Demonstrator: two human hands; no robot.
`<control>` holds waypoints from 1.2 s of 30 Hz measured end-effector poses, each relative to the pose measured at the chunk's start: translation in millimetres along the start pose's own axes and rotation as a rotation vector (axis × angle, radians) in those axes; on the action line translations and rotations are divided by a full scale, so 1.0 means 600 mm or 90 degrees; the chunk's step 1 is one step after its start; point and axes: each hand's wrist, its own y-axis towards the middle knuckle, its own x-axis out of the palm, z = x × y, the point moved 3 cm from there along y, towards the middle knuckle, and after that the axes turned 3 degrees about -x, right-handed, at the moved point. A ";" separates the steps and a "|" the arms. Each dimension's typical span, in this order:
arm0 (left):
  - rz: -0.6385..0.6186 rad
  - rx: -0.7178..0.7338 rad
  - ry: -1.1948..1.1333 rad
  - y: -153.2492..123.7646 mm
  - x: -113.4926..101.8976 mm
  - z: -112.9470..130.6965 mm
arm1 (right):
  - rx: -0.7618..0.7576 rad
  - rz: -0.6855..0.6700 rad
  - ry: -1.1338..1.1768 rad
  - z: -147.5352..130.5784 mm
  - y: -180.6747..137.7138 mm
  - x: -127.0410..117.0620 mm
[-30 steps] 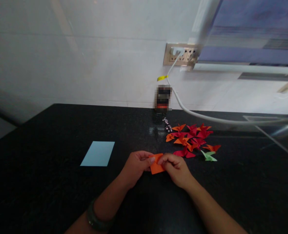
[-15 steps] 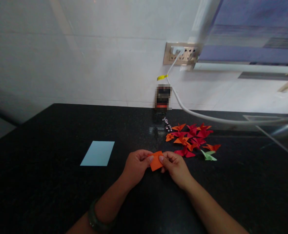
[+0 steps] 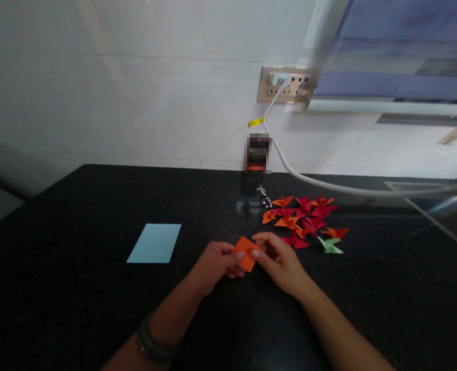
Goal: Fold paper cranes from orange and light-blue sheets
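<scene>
A small folded square of orange origami paper [image 3: 247,252] is between my two hands, above the dark countertop [image 3: 97,309]. My left hand [image 3: 216,263] grips its left side, thumb on top and fingers underneath. On the right side, the thumb of my right hand [image 3: 280,263] presses on the paper, its other fingers curled behind. Just beyond my right hand lies a cluster of folded paper cranes [image 3: 304,214] in red and orange. A pale green crane [image 3: 331,245] sits at the cluster's near right end.
A flat light-blue paper sheet [image 3: 154,243] lies to the left. Against the wall stands a blurred dark object [image 3: 257,154] with a beaded strap [image 3: 264,197]. A white cable [image 3: 329,189] runs from the wall socket [image 3: 286,85] across the back to the right.
The orange paper has turned between my hands, one corner now pointing up. My left fingers have moved beneath it, and my right fingers have lifted slightly at its far side.
</scene>
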 end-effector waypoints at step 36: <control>0.002 0.000 -0.123 0.006 -0.001 -0.005 | -0.181 -0.083 -0.076 -0.032 0.004 -0.009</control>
